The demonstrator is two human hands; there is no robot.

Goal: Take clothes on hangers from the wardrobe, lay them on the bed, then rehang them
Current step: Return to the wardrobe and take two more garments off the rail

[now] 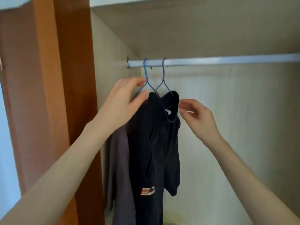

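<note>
Two wire hangers hook over the white wardrobe rail (211,61): a blue hanger (145,73) on the left and a purple hanger (163,75) beside it. A dark navy garment (155,143) with an orange patch hangs from them, and a grey-purple garment (119,159) hangs behind it on the left. My left hand (125,98) pinches the blue hanger's left shoulder between thumb and fingers. My right hand (196,114) hovers at the navy garment's right shoulder, fingertips close to the fabric and apart, holding nothing.
An orange-brown wardrobe door frame (71,78) stands close on the left. The pale back wall (235,119) and the rail stretch to the right of the hangers. A shelf underside (194,26) sits above the rail.
</note>
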